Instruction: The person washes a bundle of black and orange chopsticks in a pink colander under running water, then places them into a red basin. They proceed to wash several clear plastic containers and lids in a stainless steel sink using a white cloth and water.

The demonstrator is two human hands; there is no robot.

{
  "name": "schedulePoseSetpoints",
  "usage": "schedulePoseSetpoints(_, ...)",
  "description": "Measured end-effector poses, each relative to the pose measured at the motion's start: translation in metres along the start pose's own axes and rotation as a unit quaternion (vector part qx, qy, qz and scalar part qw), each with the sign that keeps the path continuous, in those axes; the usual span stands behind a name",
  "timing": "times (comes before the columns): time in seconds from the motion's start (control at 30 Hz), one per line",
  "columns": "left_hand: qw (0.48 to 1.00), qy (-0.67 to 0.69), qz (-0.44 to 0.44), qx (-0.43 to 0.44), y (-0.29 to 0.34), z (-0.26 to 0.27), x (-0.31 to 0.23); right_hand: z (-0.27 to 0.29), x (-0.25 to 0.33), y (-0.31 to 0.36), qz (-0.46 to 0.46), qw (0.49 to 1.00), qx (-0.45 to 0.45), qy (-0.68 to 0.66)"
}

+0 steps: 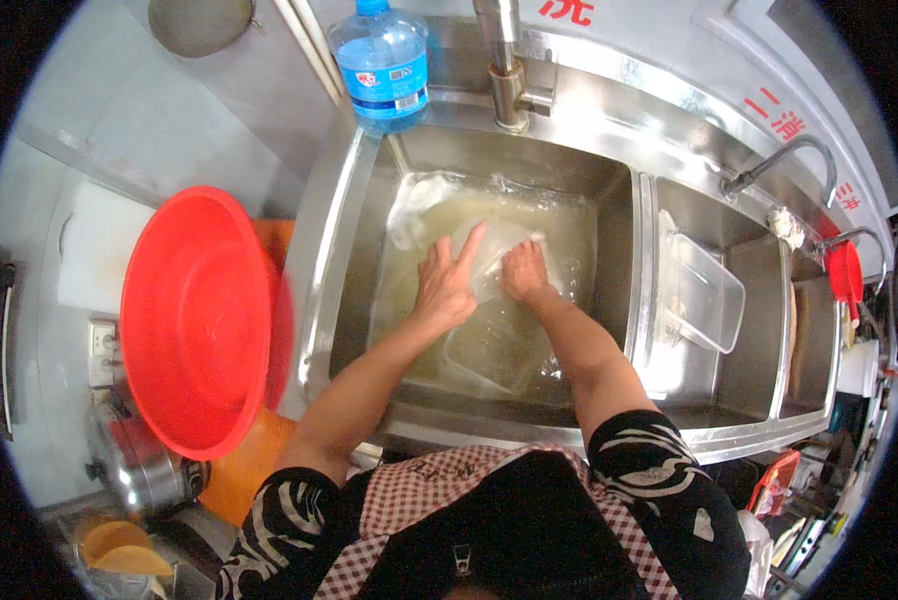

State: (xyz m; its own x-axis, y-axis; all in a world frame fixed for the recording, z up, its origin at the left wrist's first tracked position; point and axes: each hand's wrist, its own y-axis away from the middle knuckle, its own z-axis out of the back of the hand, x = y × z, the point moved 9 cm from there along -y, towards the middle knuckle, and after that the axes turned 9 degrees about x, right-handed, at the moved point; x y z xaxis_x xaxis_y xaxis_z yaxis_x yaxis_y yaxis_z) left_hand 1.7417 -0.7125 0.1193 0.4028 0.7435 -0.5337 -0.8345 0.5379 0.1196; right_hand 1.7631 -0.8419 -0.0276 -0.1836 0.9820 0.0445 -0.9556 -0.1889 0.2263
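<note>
Both hands work over the large left basin (364, 250) of a steel sink, in cloudy water (409, 350). Between them is a clear plastic container (491, 252), tilted and partly under the surface. My left hand (447, 288) grips its left side, one finger stretched along it. On its right side my right hand (525, 270) is closed, fingers curled down; a small whitish bit shows by the knuckles, and what these fingers hold is hidden. Another clear container (484, 362) lies underwater nearer me. Whitish foam or a cloth (424, 195) shows at the back left.
A big red basin (204, 320) stands left of the sink. A blue water jug (381, 70) sits at the back left corner, beside the steel faucet (509, 95). The middle basin holds a clear plastic tub (707, 290). A red ladle (845, 272) hangs far right.
</note>
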Motion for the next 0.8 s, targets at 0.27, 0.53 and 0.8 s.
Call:
schedulePoseSetpoints(0.27, 0.994, 0.03, 0.055, -0.091, -0.011, 0.003, 0.001, -0.07, 0.013, -0.011, 0.007, 0.991, -0.009, -0.134)
schedulePoseSetpoints(0.53, 0.953, 0.235, 0.139, -0.134, -0.005, -0.017, 0.078, 0.037, 0.076, 0.005, 0.033, 0.801, 0.041, -0.597)
schedulePoseSetpoints(0.8, 0.848, 0.489, 0.2, -0.04, 0.003, -0.062, 0.092, -0.028, 0.036, -0.031, 0.036, 0.893, -0.171, -0.416)
